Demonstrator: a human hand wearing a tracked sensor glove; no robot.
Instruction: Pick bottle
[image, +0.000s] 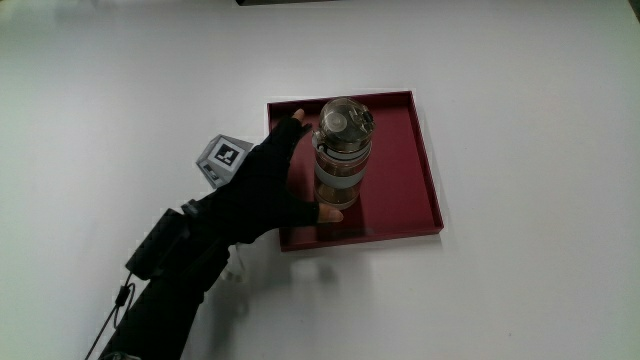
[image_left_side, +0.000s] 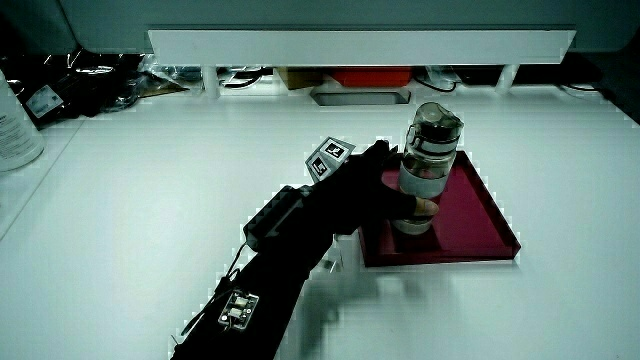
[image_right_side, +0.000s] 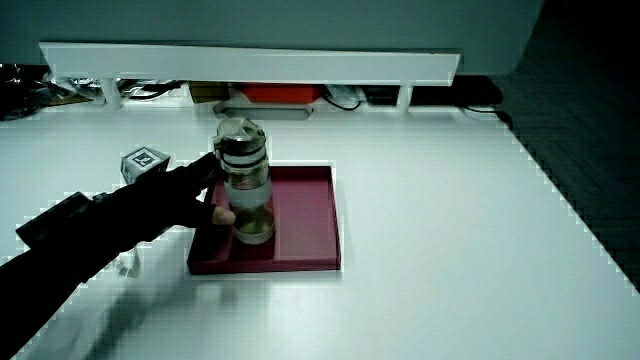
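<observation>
A clear bottle (image: 343, 150) with a pale band and a round lid stands upright in a dark red tray (image: 400, 130). It shows in both side views, bottle (image_left_side: 430, 160) (image_right_side: 245, 185) in tray (image_left_side: 480, 220) (image_right_side: 310, 215). The hand (image: 265, 185) in its black glove reaches over the tray's rim and wraps the bottle's lower half. Its fingers lie along one side and the thumb presses near the base. The patterned cube (image: 222, 160) sits on the back of the hand (image_left_side: 360, 195) (image_right_side: 160, 200). The bottle's base rests on the tray floor.
A low white partition (image_left_side: 360, 45) (image_right_side: 250, 60) runs along the table's edge farthest from the person, with cables and small items under it. In a side view a pale container (image_left_side: 15, 120) stands at the table's edge. The tray lies on the white table (image: 120, 90).
</observation>
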